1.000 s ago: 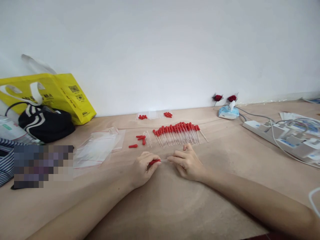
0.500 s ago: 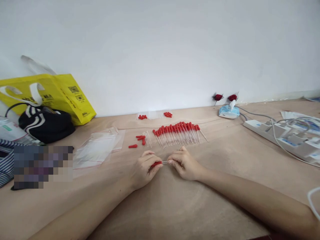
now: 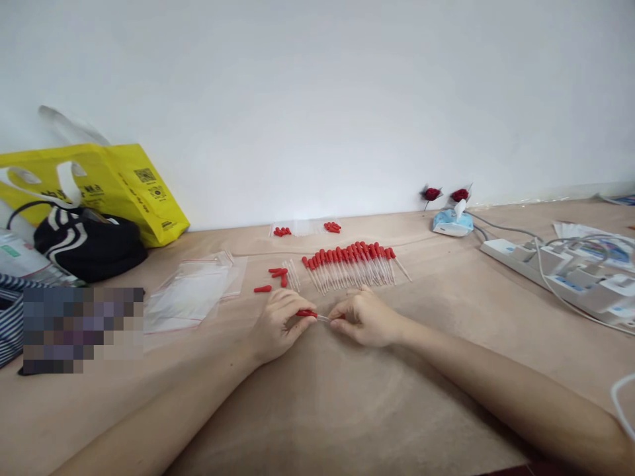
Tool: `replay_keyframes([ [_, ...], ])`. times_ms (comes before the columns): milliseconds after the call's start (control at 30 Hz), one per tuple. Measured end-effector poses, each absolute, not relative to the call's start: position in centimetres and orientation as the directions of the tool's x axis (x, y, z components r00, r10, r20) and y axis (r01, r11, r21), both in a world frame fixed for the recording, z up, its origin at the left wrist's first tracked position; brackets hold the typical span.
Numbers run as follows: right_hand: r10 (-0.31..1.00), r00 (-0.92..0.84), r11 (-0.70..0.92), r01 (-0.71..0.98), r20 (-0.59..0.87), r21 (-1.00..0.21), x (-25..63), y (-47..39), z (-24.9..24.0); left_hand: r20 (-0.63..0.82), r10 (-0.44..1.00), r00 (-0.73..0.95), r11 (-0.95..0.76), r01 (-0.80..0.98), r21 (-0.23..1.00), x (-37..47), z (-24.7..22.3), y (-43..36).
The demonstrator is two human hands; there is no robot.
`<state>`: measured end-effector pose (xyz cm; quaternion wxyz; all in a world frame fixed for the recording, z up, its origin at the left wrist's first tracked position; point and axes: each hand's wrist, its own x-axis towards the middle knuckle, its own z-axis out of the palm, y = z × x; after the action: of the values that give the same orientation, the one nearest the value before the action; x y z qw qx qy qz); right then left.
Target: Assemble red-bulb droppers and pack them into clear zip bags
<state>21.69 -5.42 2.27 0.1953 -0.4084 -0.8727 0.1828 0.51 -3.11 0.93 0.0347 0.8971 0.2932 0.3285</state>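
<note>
My left hand (image 3: 278, 325) pinches a red rubber dropper bulb (image 3: 307, 313) between thumb and fingers. From the bulb's open end a thin clear glass dropper tube (image 3: 323, 318) reaches across to my right hand (image 3: 366, 320), whose fingertips are closed on its other end. Just beyond the hands lies a slanting row of droppers (image 3: 354, 259), red bulbs fitted on clear tubes. Left of that row are several loose red bulbs (image 3: 282, 277) and several bare tubes (image 3: 292, 275). How deep the tube sits in the held bulb I cannot tell.
Clear zip bags (image 3: 186, 297) lie at left, near a yellow bag (image 3: 149, 198) and a black striped pouch (image 3: 94, 244). More bulbs and tubes in a clear bag (image 3: 305, 228) lie by the wall. At right are a tissue pack (image 3: 452, 223) and a power strip (image 3: 526, 261) with cables.
Both hands have risen slightly in the view, with the bulb and tube between them. The bulb is now tilted a little, and more of it shows above the left thumb.
</note>
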Motion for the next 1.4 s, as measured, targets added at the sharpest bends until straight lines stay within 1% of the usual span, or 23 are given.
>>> replay_keyframes([
  [33, 0.805, -0.566, 0.563, 0.637, 0.175, -0.527, 21.7, -5.0, 2.1, 0.582, 0.568, 0.581, -0.804, 0.543, 0.243, 0.2, 1.0, -2.8],
  [100, 0.877, -0.45, 0.444, 0.626, 0.168, -0.641, 21.5, -3.7, 1.6, 0.616, 0.621, 0.485, -0.727, 0.65, 0.221, -0.8, 1.1, -2.1],
  [133, 0.919, -0.35, 0.374, 0.625, 0.182, -0.686, 21.4, -2.9, 1.3, 0.63, 0.645, 0.432, -0.678, 0.704, 0.211, -1.4, 1.1, -1.7],
  [167, 0.949, -0.242, 0.313, 0.636, 0.203, -0.706, 21.2, -2.1, 1.0, 0.64, 0.665, 0.386, -0.629, 0.751, 0.201, -2.0, 1.1, -1.3],
  [233, 0.962, -0.074, 0.242, 0.671, 0.262, -0.701, 20.6, -0.3, 0.6, 0.634, 0.699, 0.332, -0.551, 0.815, 0.18, -3.2, 0.9, -0.5],
  [267, 0.958, -0.023, 0.222, 0.685, 0.284, -0.694, 20.2, 0.5, 0.5, 0.618, 0.718, 0.32, -0.524, 0.833, 0.176, -3.7, 0.8, -0.2],
  [333, 0.951, 0.048, 0.184, 0.708, 0.306, -0.681, 19.2, 1.7, 0.5, 0.578, 0.76, 0.297, -0.482, 0.854, 0.195, -4.5, 0.5, 0.3],
  [400, 0.947, 0.081, 0.15, 0.744, 0.311, -0.651, 18.0, 2.4, 0.7, 0.532, 0.801, 0.274, -0.453, 0.859, 0.24, -4.8, 0.1, 0.6],
  [500, 0.946, 0.09, 0.11, 0.816, 0.312, -0.568, 16.4, 2.9, 0.9, 0.465, 0.844, 0.268, -0.429, 0.858, 0.283, -4.9, -0.2, 1.0],
  [667, 0.959, 0.035, 0.1, 0.887, 0.282, -0.452, 15.2, 2.9, 0.7, 0.393, 0.881, 0.264, -0.386, 0.88, 0.275, -4.9, -0.1, 1.2],
  [833, 0.961, 0.004, 0.12, 0.895, 0.275, -0.43, 15.1, 2.7, 0.8, 0.361, 0.9, 0.244, -0.352, 0.895, 0.275, -4.8, 0.2, 1.2],
  [933, 0.958, -0.047, 0.167, 0.894, 0.285, -0.416, 14.7, 2.2, 1.1, 0.421, 0.873, 0.248, -0.386, 0.877, 0.285, -4.8, 0.1, 1.1],
  [967, 0.955, -0.075, 0.192, 0.893, 0.287, -0.408, 14.5, 1.9, 1.2, 0.448, 0.862, 0.238, -0.398, 0.864, 0.308, -4.7, 0.0, 1.2],
  [1033, 0.948, -0.13, 0.241, 0.889, 0.291, -0.388, 14.4, 1.3, 1.4, 0.477, 0.861, 0.178, -0.401, 0.815, 0.419, -4.6, -0.1, 1.5],
  [1100, 0.942, -0.168, 0.271, 0.89, 0.29, -0.367, 14.6, 0.7, 1.5, 0.459, 0.882, 0.111, -0.378, 0.748, 0.546, -4.3, -0.2, 2.1],
  [1133, 0.942, -0.179, 0.277, 0.892, 0.283, -0.358, 14.8, 0.4, 1.5, 0.442, 0.893, 0.089, -0.364, 0.72, 0.591, -4.1, -0.2, 2.7],
  [1233, 0.951, -0.178, 0.262, 0.895, 0.251, -0.361, 15.2, 0.1, 1.5, 0.414, 0.908, 0.069, -0.345, 0.684, 0.643, -3.5, -0.3, 4.8],
  [1400, 0.957, -0.159, 0.243, 0.895, 0.241, -0.374, 14.5, 0.4, 1.4, 0.352, 0.934, 0.064, -0.319, 0.591, 0.741, -2.1, -0.5, 8.5],
])
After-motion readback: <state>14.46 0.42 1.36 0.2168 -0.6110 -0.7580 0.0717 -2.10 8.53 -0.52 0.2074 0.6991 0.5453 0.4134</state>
